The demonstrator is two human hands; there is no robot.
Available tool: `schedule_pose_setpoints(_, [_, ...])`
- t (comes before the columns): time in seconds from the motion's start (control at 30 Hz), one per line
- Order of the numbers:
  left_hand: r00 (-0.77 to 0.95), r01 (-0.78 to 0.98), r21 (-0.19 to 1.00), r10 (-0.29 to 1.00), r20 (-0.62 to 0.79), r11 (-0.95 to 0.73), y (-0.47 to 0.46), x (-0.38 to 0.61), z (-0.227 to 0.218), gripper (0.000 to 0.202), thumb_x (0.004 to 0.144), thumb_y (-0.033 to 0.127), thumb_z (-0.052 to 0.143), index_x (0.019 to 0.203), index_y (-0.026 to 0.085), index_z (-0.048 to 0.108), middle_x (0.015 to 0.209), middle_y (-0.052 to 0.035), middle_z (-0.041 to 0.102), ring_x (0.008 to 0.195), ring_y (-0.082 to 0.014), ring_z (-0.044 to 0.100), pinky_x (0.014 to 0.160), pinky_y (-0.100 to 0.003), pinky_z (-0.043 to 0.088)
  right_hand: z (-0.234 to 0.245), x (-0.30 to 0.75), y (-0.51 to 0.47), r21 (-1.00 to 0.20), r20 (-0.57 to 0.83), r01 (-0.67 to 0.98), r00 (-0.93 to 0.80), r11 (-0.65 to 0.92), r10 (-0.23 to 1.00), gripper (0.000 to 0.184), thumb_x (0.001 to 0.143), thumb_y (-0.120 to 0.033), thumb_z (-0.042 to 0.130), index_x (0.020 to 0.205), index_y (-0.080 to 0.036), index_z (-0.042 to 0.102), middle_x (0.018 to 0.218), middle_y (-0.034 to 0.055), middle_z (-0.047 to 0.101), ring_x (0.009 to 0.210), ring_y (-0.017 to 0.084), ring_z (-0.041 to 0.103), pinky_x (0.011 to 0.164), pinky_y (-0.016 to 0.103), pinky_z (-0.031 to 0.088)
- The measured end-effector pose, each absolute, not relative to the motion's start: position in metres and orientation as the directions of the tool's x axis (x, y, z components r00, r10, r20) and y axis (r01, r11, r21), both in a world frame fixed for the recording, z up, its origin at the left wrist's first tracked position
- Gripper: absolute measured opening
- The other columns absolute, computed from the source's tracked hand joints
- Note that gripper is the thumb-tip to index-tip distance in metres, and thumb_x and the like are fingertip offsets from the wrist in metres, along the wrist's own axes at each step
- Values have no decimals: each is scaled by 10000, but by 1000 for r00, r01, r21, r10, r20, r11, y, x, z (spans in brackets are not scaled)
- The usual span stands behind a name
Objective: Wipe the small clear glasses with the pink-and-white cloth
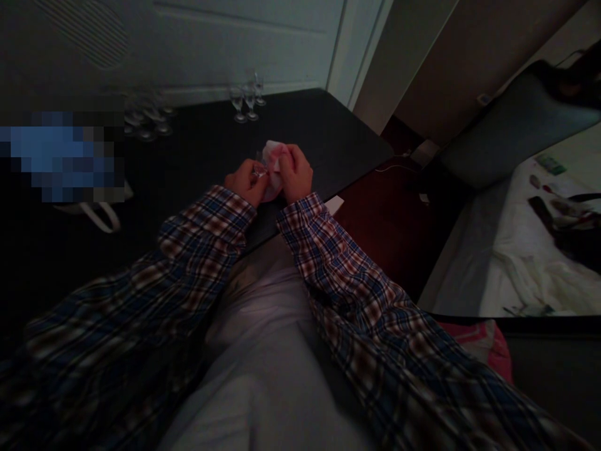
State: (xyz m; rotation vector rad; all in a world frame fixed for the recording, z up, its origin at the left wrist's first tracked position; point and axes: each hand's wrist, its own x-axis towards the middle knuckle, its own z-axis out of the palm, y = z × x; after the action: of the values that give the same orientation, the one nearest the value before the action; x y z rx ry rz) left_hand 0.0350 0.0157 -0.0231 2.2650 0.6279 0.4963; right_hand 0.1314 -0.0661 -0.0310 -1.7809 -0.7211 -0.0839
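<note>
My left hand (246,182) is closed around a small clear glass (259,169), mostly covered by the fingers. A white and pink cloth (273,152) is pinched in my right hand (297,173) and pressed against the glass. Both hands meet above the front part of a dark table (201,153). Behind them, several small stemmed glasses (250,103) stand upright near the table's back edge. Another group of stemmed glasses (148,118) stands farther left, partly blurred.
A pixelated blue patch (61,153) covers the table's left side, with a white loop (107,216) below it. A panelled white wall (244,37) rises behind the table. On the right are a cluttered bed (526,219), a dark red floor (370,219) and a pink bag (498,351).
</note>
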Motion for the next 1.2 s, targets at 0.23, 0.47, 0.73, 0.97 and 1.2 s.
schedule_pose_setpoints(0.23, [796, 238, 723, 557, 238, -648, 20, 38, -32, 239, 832, 319, 498, 991, 162, 585, 850, -44, 665, 808, -182, 629, 708, -249, 458, -33, 132, -65, -838, 409, 519, 803, -169, 434, 280, 942, -336, 315, 932, -157, 530, 846, 6, 548, 906, 139, 570, 929, 331, 447])
schedule_pose_setpoints(0.47, [821, 233, 714, 527, 219, -660, 21, 38, -33, 257, 840, 307, 479, 1034, 167, 570, 867, -36, 680, 808, -176, 632, 713, -243, 464, -38, 133, -64, -814, 471, 555, 804, -172, 363, 310, 926, -395, 344, 876, -173, 553, 774, -4, 554, 722, 107, 524, 714, 241, 438])
schedule_pose_setpoints(0.73, [860, 305, 701, 502, 87, -645, 25, 37, -31, 244, 890, 286, 421, 1061, 176, 556, 907, -60, 682, 817, -199, 647, 661, -253, 452, -28, 115, -68, -751, 544, 634, 753, -186, 371, 280, 891, -413, 394, 851, -192, 562, 709, -8, 564, 651, 110, 509, 622, 218, 367])
schedule_pose_setpoints(0.97, [877, 262, 696, 466, 117, -668, 28, 34, -35, 188, 886, 283, 423, 981, 196, 560, 821, -31, 681, 713, -177, 639, 617, -242, 429, -34, 118, -65, -846, 419, 503, 831, -175, 365, 300, 884, -393, 374, 850, -190, 593, 736, -7, 604, 681, 125, 547, 632, 215, 385])
schedule_pose_setpoints(1.2, [865, 245, 706, 479, 150, -664, 30, 34, -44, 181, 872, 268, 442, 999, 199, 551, 806, -28, 679, 720, -169, 638, 626, -239, 428, -35, 115, -66, -861, 393, 478, 842, -173, 370, 305, 883, -386, 368, 860, -187, 599, 749, 2, 619, 681, 130, 553, 638, 220, 391])
